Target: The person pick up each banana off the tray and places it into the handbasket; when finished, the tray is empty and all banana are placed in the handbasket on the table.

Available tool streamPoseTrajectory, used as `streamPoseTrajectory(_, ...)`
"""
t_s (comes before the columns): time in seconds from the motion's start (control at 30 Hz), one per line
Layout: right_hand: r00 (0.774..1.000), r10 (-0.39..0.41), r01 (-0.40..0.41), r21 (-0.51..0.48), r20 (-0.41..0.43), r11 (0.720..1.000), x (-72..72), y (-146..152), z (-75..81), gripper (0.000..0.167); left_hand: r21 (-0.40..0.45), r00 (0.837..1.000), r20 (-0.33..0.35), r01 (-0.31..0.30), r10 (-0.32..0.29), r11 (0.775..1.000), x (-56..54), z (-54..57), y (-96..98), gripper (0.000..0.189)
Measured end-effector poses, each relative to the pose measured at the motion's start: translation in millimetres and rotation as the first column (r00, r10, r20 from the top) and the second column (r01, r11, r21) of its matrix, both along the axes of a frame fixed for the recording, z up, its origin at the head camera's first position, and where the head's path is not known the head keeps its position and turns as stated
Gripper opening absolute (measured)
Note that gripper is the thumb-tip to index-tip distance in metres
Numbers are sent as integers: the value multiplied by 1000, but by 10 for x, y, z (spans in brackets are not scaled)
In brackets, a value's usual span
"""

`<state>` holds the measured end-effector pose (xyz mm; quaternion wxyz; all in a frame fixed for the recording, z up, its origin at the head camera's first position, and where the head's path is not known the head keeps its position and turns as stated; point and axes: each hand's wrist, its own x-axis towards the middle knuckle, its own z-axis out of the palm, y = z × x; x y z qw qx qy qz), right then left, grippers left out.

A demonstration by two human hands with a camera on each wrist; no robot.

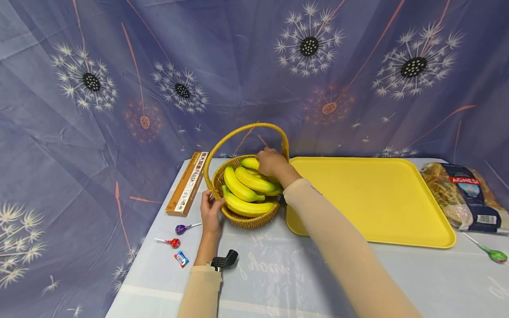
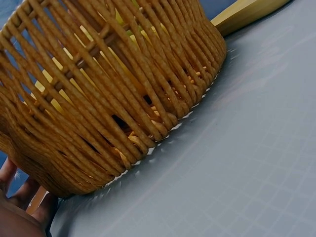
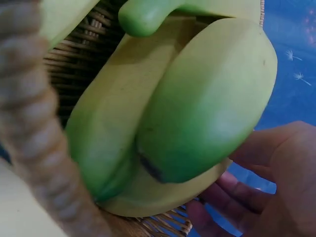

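A round wicker basket (image 1: 248,223) with a tall arched handle holds several yellow bananas (image 1: 248,207) with green ends. My left hand (image 1: 210,214) grips the basket's left side by the foot of the handle, thumb over the rim; in the left wrist view its fingers (image 2: 24,192) lie against the weave. My right hand (image 1: 274,164) reaches over the basket's back right. In the right wrist view its thumb and curled fingers (image 3: 217,197) close about the edge of a low banana (image 3: 163,197), under another banana (image 3: 212,98). Some fingertips are hidden behind the fruit.
A yellow tray (image 1: 366,198) lies right of the basket. Beyond it are a pasta bag (image 1: 465,196) and a green lollipop (image 1: 497,255). On the left lie a pasta box (image 1: 187,183), a purple lollipop (image 1: 181,229), a red lollipop (image 1: 174,243) and a wrapped candy (image 1: 181,259).
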<state>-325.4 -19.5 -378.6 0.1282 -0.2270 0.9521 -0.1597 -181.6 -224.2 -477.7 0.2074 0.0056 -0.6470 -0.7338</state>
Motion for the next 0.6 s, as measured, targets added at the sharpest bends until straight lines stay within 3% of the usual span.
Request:
streamPoseTrajectory(0.2, 999, -36, 36, -6, -16, 999, 3, -15, 9, 35, 1, 1000, -11, 1, -1, 1000, -4, -20, 1, 44)
streamPoseTrajectory(0.6, 998, -57, 56, -13, -37, 998, 10, -19, -19, 42, 8, 1000, -6, 7, -7, 1000, 4, -10, -2, 46)
